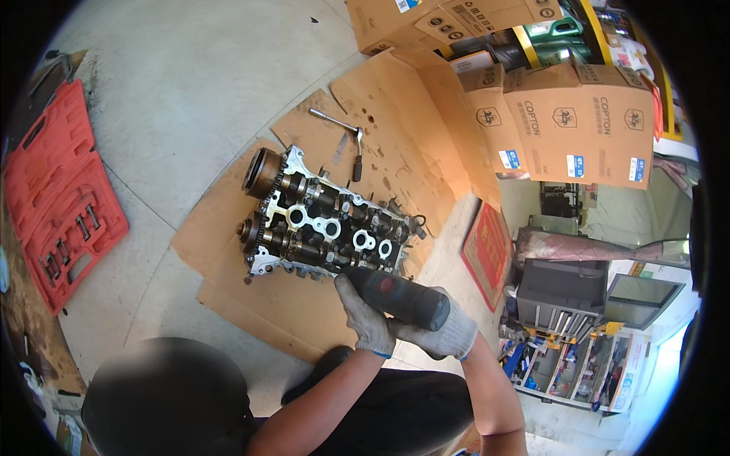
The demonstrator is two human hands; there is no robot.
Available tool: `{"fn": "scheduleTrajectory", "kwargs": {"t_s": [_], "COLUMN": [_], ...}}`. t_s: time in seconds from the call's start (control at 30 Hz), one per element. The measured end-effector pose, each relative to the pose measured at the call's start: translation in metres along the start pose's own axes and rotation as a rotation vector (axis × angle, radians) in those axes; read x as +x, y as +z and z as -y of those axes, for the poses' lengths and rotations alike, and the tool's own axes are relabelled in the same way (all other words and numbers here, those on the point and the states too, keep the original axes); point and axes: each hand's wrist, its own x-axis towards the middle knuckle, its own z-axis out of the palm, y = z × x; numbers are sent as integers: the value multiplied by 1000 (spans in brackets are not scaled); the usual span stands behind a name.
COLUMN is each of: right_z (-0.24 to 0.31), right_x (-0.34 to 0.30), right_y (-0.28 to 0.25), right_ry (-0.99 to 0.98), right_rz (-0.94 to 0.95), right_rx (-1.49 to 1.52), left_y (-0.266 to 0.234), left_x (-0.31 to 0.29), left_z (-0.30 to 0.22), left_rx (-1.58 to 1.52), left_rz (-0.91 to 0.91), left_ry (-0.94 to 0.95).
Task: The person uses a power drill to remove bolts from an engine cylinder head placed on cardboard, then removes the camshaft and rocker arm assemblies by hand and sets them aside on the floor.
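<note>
A cylinder head [327,220] with camshafts, sprockets and round plug wells lies on flattened cardboard in front of me. Both my hands wear pale work gloves and are closed around a black cordless impact wrench [399,296]. My left hand [361,315] wraps the side of its body toward the front. Behind it, my right hand [445,330] grips the handle, which the tool's body and glove partly hide. The wrench's front end is over the near edge of the cylinder head; its tip is hard to make out. A ratchet wrench with a socket extension [357,140] rests on the cardboard beyond.
An open red tool case [72,220] with metal pieces lies at the left. Cardboard boxes [566,121] stand at the far right, near a red mat [487,254]. A grey parts organizer [563,365] sits at the right. A dark rounded shape [167,399] fills the lower left.
</note>
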Motion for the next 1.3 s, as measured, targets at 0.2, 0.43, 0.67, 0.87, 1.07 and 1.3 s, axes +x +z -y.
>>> {"fn": "scheduleTrajectory", "kwargs": {"t_s": [0.2,0.43,0.67,0.87,1.07,1.3], "right_z": [22,6,-3,-4,-11,-3], "right_x": [-28,-25,-10,-4,-8,-8], "right_y": [-8,-3,-7,-17,-11,-12], "right_ry": [201,349,315,336,275,300], "right_rz": [-110,-309,-250,-204,-169,-160], "right_rx": [-23,296,513,571,142,26], "left_y": [19,13,12,22,25,18], "left_x": [-9,25,41,31,27,31], "left_z": [21,52,46,45,35,30], "left_rx": [274,422,370,334,238,289], "left_rz": [-111,-43,-33,-85,-108,16], "left_ry": [-107,-155,-122,-74,-93,-58]}}
